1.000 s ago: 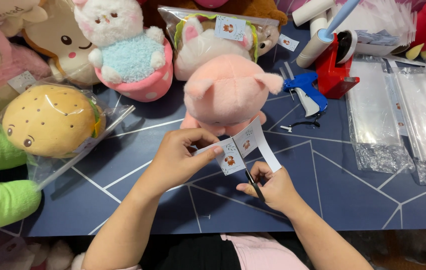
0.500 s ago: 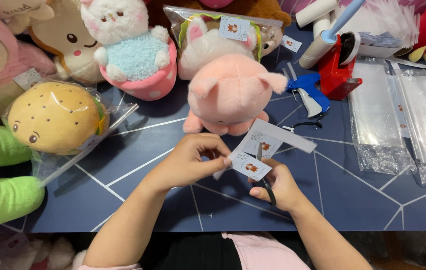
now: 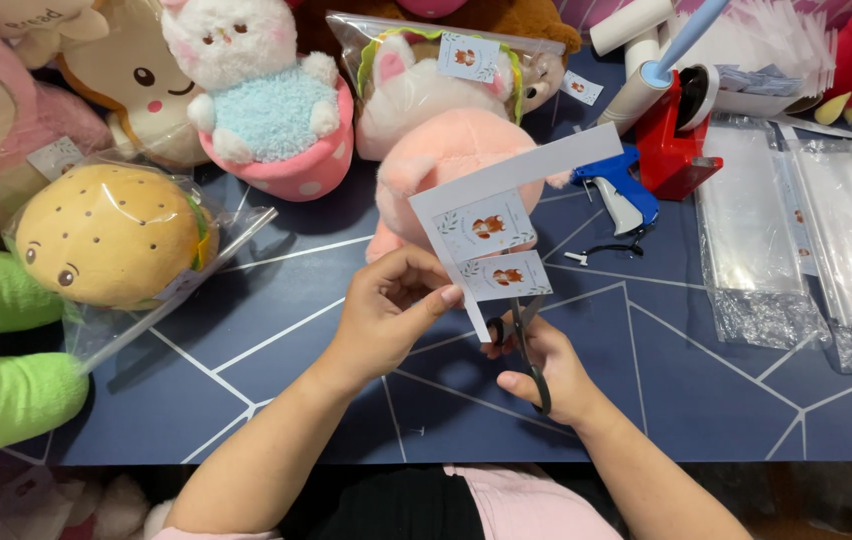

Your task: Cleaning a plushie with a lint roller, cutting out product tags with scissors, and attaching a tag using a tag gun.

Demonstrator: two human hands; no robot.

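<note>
left hand (image 3: 386, 315): pinching the label sheet (image 3: 491, 230) by its lower edge
right hand (image 3: 541, 365): fingers through black scissors (image 3: 521, 335), blades just under the sheet

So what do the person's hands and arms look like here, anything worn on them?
Both forearms are bare up to the bottom edge of the frame, with no sleeves in view. The left hand and right hand wear no gloves, and no rings, watch or bracelets show. Fingernails are short and plain. A pink garment shows at the waist.
</note>
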